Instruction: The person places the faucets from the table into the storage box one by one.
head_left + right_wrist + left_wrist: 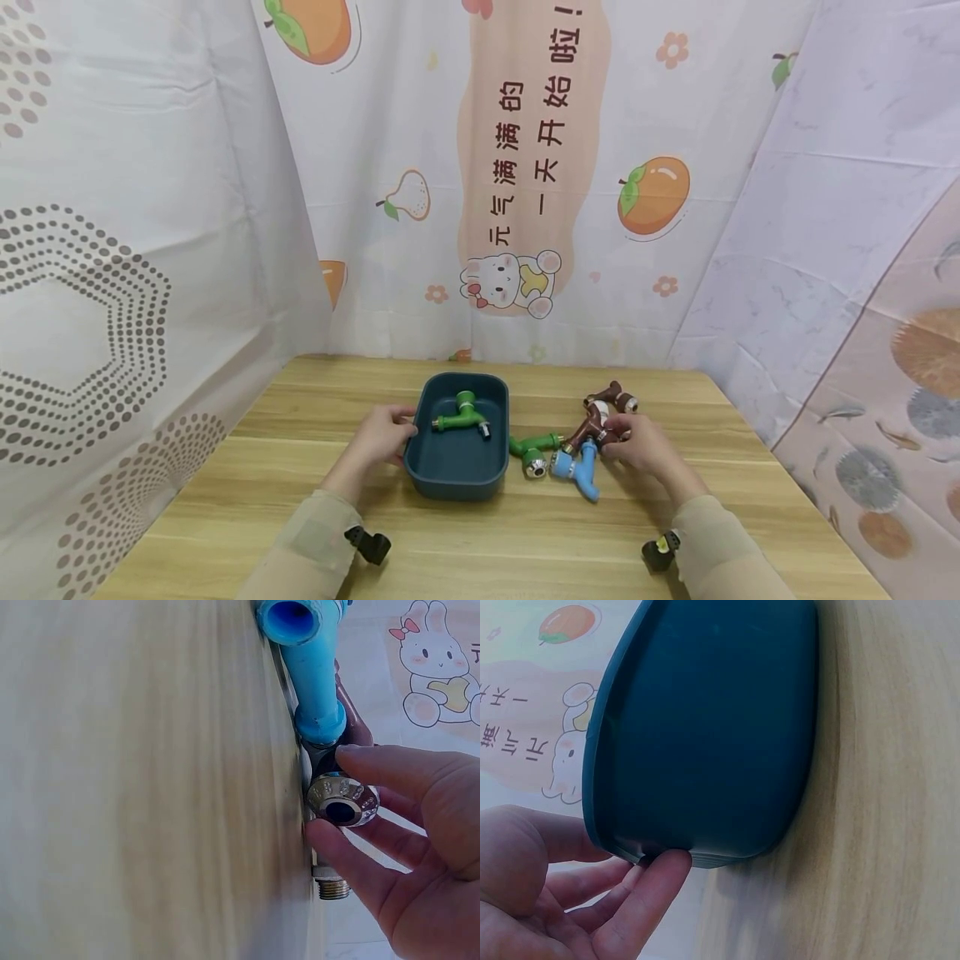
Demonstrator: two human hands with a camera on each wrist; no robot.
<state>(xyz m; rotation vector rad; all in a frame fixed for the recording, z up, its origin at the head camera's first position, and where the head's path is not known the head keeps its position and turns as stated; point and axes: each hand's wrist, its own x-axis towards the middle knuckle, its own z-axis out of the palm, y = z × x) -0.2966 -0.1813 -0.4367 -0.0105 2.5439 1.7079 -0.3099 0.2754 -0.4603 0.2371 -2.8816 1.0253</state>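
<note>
Head view: blue faucet [576,472] beside brown faucet [592,425].

**Three views: one head, two wrists**

Head camera looks forward and down from above the wooden table [525,533], wide, catching both forearms. Left wrist camera sits very close to the blue bin [712,727], side-on. Right wrist camera is close on the blue faucet [311,675]. Head view shares both.

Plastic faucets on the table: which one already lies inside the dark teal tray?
The green plastic faucet in the dark teal tray; the other faucets lie outside, right.
</note>
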